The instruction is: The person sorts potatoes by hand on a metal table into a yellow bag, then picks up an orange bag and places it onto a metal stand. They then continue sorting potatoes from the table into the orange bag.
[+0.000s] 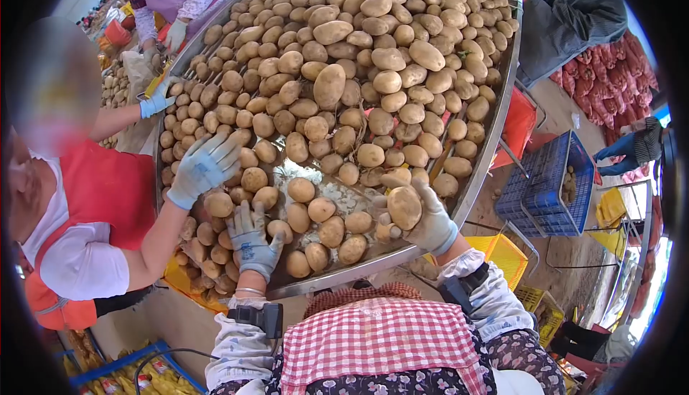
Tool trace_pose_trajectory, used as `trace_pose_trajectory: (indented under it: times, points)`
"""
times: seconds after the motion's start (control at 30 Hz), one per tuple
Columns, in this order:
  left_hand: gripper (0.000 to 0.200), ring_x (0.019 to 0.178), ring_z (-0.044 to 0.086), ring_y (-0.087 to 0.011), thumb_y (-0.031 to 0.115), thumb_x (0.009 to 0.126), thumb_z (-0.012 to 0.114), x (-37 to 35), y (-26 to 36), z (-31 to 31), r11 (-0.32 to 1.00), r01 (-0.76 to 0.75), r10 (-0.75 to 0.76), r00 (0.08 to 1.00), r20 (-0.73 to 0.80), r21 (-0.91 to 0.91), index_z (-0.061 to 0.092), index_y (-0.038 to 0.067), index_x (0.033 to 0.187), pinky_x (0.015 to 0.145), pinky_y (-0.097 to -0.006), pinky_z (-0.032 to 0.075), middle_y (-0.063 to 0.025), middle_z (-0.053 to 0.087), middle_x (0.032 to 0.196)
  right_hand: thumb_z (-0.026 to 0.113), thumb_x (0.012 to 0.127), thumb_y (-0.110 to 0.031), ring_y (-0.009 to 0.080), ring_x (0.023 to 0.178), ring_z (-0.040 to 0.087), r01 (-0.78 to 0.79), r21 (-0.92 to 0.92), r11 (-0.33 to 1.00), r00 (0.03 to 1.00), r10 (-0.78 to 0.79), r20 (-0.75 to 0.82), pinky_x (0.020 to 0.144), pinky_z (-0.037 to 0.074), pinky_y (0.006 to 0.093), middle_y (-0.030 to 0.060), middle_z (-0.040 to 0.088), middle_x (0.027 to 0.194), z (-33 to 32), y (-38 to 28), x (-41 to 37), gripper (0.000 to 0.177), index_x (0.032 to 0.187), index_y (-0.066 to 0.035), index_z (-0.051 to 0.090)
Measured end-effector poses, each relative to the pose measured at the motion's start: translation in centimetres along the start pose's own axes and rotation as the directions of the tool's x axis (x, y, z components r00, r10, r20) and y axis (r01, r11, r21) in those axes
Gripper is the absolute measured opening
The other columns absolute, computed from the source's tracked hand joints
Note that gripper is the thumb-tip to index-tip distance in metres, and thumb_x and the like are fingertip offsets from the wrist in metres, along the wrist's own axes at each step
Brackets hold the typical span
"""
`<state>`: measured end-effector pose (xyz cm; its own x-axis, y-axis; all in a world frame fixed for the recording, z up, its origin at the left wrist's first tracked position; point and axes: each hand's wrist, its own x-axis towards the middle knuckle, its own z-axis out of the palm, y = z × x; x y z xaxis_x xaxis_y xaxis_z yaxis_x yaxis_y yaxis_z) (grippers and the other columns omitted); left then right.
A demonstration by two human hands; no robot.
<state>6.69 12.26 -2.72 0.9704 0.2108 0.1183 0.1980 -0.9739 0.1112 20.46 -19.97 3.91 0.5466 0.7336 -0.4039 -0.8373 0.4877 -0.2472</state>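
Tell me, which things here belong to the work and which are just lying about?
In the work: right hand gripping a potato; left hand on the pile; tray; co-worker's hand on the pile.
Lying about: blue crate; yellow crate; red sacks.

Bright, even daylight with soft shadows; strong fisheye bending and black corners at the edges; mild glare on the metal tray (495, 129).
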Motion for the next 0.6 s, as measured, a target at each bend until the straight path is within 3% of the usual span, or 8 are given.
trace_pose_trajectory:
  times: [0.13, 0.27, 0.33, 0.4, 0.43, 0.47, 0.5, 0.6]
  points:
    - [0.079, 0.135, 0.026, -0.0407, 0.05, 0.079, 0.059, -2.1, -1.7, -1.2, 0.995, 0.097, -0.097, 0.994, 0.04, 0.019, 0.031, 0.017, 0.145, 0.111, -0.0529, 0.017, -0.0189, 0.024, 0.15, 0.056, 0.09, -0.036, 0.0258, 0.082, 0.062, 0.252, -0.204, 0.946, 0.968, -0.249, 0.038, 0.064, 0.052, 0.0352, 0.0166, 0.064, 0.101, -2.9, -2.8, -4.5, 0.042, 0.12, -0.006, 0.053]
    - [0.068, 0.13, 0.035, -0.0399, 0.041, 0.081, 0.059, -3.1, -0.8, -2.2, 0.966, 0.24, -0.251, 0.96, 0.122, 0.096, 0.042, 0.013, 0.14, 0.108, -0.0513, 0.024, -0.0195, 0.033, 0.145, 0.054, 0.091, -0.035, 0.0232, 0.079, 0.061, 0.377, -0.155, 0.913, 0.877, -0.406, -0.255, 0.063, 0.051, 0.0335, 0.0118, 0.065, 0.092, -9.3, -5.5, -13.1, 0.031, 0.105, -0.008, 0.061]
    - [0.062, 0.129, 0.036, -0.0389, 0.037, 0.08, 0.06, -3.6, 1.1, -1.9, 0.992, -0.036, 0.048, 0.995, 0.089, -0.124, 0.048, 0.01, 0.134, 0.108, -0.0513, 0.025, -0.0201, 0.036, 0.143, 0.054, 0.091, -0.038, 0.0209, 0.077, 0.065, 0.335, -0.448, 0.829, 0.756, -0.521, -0.397, 0.063, 0.054, 0.0314, 0.0116, 0.066, 0.094, -12.9, -5.6, -18.2, 0.031, 0.101, -0.011, 0.065]
    - [0.058, 0.128, 0.038, -0.041, 0.036, 0.081, 0.059, -2.1, 4.6, -2.8, 0.873, -0.36, 0.357, 0.931, -0.07, -0.33, 0.049, 0.012, 0.132, 0.107, -0.0505, 0.028, -0.0211, 0.04, 0.14, 0.049, 0.094, -0.039, 0.0244, 0.09, 0.064, 0.057, -0.568, 0.821, 0.523, -0.509, -0.684, 0.075, 0.053, 0.0324, 0.0131, 0.065, 0.1, -23.0, -6.9, -23.0, 0.037, 0.107, -0.008, 0.063]
    - [0.058, 0.128, 0.038, -0.041, 0.036, 0.081, 0.059, -1.0, 6.3, -3.0, 0.873, -0.359, 0.355, 0.932, -0.072, -0.331, 0.049, 0.012, 0.132, 0.107, -0.0505, 0.028, -0.0211, 0.04, 0.14, 0.049, 0.094, -0.039, 0.0244, 0.09, 0.064, 0.055, -0.571, 0.819, 0.523, -0.511, -0.682, 0.075, 0.053, 0.0324, 0.0131, 0.065, 0.1, -22.0, -6.7, -23.1, 0.037, 0.107, -0.008, 0.063]
    - [0.059, 0.129, 0.036, -0.0409, 0.036, 0.08, 0.059, 0.2, 7.8, -3.2, 0.874, -0.387, 0.4, 0.916, -0.018, -0.294, 0.048, 0.012, 0.133, 0.109, -0.0511, 0.025, -0.021, 0.039, 0.141, 0.051, 0.094, -0.031, 0.0241, 0.098, 0.061, -0.238, -0.839, 0.49, 0.344, -0.765, -0.545, 0.083, 0.05, 0.0331, 0.0138, 0.064, 0.106, -19.7, -6.1, -22.9, 0.034, 0.11, -0.003, 0.062]
    - [0.059, 0.131, 0.034, -0.0408, 0.037, 0.08, 0.059, 1.5, 8.5, -3.3, 0.873, -0.414, 0.438, 0.898, 0.038, -0.258, 0.047, 0.012, 0.133, 0.11, -0.0517, 0.022, -0.0209, 0.038, 0.142, 0.052, 0.094, -0.023, 0.0238, 0.106, 0.059, -0.553, -0.829, 0.078, 0.255, -0.932, -0.259, 0.091, 0.048, 0.0339, 0.0144, 0.063, 0.112, -17.5, -5.4, -22.0, 0.031, 0.112, 0.002, 0.06]
    - [0.065, 0.132, 0.031, -0.0406, 0.038, 0.08, 0.058, 5.5, 7.7, -1.9, 0.913, -0.362, 0.367, 0.93, -0.008, -0.186, 0.042, 0.013, 0.138, 0.112, -0.0528, 0.016, -0.0209, 0.036, 0.143, 0.057, 0.087, -0.015, 0.0296, 0.111, 0.057, -0.379, -0.882, -0.282, 0.342, -0.928, 0.149, 0.098, 0.042, 0.0382, 0.016, 0.061, 0.118, -12.1, -4.9, -15.2, 0.033, 0.116, 0.0, 0.059]
